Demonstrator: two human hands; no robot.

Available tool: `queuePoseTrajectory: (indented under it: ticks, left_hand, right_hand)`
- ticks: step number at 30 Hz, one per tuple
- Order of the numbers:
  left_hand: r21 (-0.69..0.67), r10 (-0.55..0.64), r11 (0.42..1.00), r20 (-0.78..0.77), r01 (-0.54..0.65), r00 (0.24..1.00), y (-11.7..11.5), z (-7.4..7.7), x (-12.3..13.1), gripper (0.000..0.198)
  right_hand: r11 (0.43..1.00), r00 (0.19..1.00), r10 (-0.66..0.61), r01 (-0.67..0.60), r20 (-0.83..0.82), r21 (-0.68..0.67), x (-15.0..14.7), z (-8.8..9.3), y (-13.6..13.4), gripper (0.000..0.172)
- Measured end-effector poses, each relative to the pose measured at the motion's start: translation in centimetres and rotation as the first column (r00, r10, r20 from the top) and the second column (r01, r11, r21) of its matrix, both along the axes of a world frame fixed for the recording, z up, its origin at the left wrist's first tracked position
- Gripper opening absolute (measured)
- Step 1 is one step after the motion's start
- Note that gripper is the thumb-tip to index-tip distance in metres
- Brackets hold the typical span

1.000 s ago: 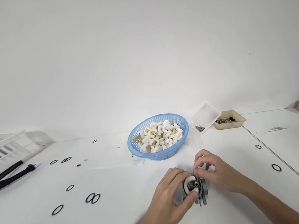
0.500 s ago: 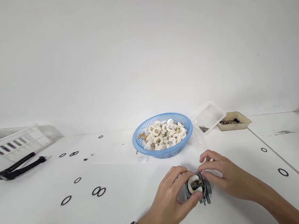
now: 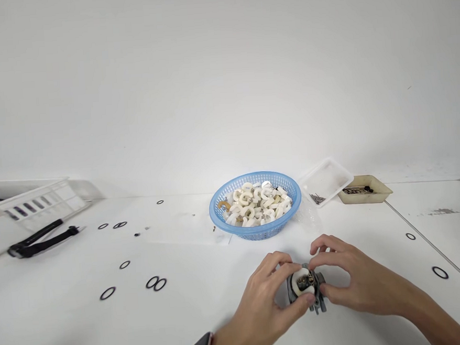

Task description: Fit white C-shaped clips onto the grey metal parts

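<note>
A small grey metal carburetor body with a white float on top rests on the white table near the front. My left hand wraps round its left side, thumb under the white float and fingers over the top. My right hand grips its right side, fingertips pinched at the top of the part. Behind them stands a blue plastic basket filled with several white U-shaped floats.
Several black O-rings lie scattered on the table at left, and two more at right. Black pliers and a white tray sit far left. A clear lid with pins and a beige tray stand behind right.
The view has shifted, so the scene slides right and up. Both hands stay on the carburetor body; my right hand's fingers have closed further over its top.
</note>
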State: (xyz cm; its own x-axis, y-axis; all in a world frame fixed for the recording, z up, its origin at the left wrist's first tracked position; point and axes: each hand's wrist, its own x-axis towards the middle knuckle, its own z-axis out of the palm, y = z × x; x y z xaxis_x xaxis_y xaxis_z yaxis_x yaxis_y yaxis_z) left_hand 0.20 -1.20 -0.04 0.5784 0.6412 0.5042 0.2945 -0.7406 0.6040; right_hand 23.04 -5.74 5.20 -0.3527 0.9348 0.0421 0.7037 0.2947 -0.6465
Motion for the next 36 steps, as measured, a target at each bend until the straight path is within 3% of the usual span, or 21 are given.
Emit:
queuePoseTrajectory:
  ticks: [8,20,23,26,29,36]
  left_hand:
    - [-0.036,-0.01,0.999,0.015,0.011,1.0,-0.1,0.1,0.1,0.019]
    - [-0.113,-0.034,0.993,0.009,0.035,0.999,0.0,-0.1,0.2,0.02]
    - [-0.131,-0.04,0.991,0.001,0.039,0.999,0.2,-0.4,0.0,0.025]
    - [-0.152,-0.033,0.988,0.039,0.039,0.999,0.4,-0.8,-0.4,0.044]
    - [-0.192,0.002,0.981,0.093,0.016,0.996,0.7,-1.1,-0.8,0.045]
    - [-0.261,0.062,0.965,0.087,-0.037,0.994,1.2,-1.3,-1.2,0.04]
  right_hand:
    - [1.0,1.0,-0.019,0.018,0.02,0.016,-0.1,-0.4,0.0,0.008]
    - [1.0,1.0,-0.018,0.018,0.01,0.002,-0.2,-0.4,0.0,0.007]
    - [1.0,1.0,-0.017,0.017,0.001,-0.012,-0.3,0.0,-0.1,0.017]
    - [0.998,1.0,-0.003,0.002,-0.01,-0.06,-0.6,0.2,-0.1,0.042]
    - [0.995,1.0,0.013,-0.014,-0.008,-0.1,-1.1,-0.3,0.0,0.062]
    - [0.997,0.995,-0.006,-0.002,-0.099,-0.078,-1.8,-2.1,0.8,0.051]
